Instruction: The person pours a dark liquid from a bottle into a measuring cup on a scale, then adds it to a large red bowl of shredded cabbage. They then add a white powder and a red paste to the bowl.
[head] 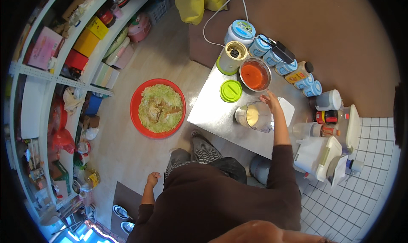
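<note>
My right hand is over the steel table, fingers apart and empty, just above a clear blender jug with a pale yellow mixture inside. Behind the jug stands a metal bowl of orange-red liquid, near my fingertips; whether they touch its rim I cannot tell. A green round lid lies left of the bowl. The blender base, white with a green foot, stands at the table's back corner. My left hand hangs low at my left side, away from the table, with nothing visible in it.
A red basin of shredded cabbage sits on the floor left of the table. Blue-lidded tubs line the table's back edge. Plastic containers and bottles crowd the right side. Loaded shelves stand far left. A white cable runs to the blender base.
</note>
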A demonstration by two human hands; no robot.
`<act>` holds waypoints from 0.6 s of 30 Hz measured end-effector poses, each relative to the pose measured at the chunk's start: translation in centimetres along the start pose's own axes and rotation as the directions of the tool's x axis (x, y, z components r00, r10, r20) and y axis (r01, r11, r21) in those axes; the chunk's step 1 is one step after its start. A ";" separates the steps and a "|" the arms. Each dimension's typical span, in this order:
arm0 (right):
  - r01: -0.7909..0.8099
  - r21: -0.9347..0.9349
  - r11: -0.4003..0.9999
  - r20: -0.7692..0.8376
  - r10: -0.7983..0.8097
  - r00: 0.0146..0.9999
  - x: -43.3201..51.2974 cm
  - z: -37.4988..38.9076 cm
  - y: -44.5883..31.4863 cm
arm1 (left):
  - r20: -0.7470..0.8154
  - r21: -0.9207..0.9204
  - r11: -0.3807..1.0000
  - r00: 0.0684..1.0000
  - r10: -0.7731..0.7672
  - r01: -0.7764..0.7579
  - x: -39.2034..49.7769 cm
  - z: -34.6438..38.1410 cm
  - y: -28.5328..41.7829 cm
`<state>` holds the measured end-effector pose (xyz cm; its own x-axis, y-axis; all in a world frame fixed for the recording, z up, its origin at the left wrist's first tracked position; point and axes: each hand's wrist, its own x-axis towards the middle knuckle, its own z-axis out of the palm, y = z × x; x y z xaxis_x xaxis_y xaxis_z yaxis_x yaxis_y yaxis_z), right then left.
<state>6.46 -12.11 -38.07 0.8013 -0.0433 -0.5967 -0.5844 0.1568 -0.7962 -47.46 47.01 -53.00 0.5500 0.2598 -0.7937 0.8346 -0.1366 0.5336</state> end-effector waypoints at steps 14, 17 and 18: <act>0.249 -0.094 0.964 -0.102 -0.258 0.961 -4.1 1.4 -8.3 | -0.006 0.380 0.916 0.990 0.138 -0.126 -4.8 6.1 -5.4; 0.301 -0.175 0.937 -0.021 -0.309 0.951 -9.6 5.2 -12.1 | -0.058 0.178 0.984 0.998 0.039 -0.029 -4.8 7.4 -7.2; 0.315 -0.191 0.929 0.015 -0.319 0.948 -11.0 7.1 -12.9 | -0.046 0.030 0.994 0.993 -0.107 0.109 -4.8 7.8 -7.9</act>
<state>6.11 -6.61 -20.46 0.9475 -0.0766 -0.3103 -0.3149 -0.0567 -0.9474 -56.42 39.41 -55.67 0.4554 0.3163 -0.8322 0.8900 -0.1359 0.4353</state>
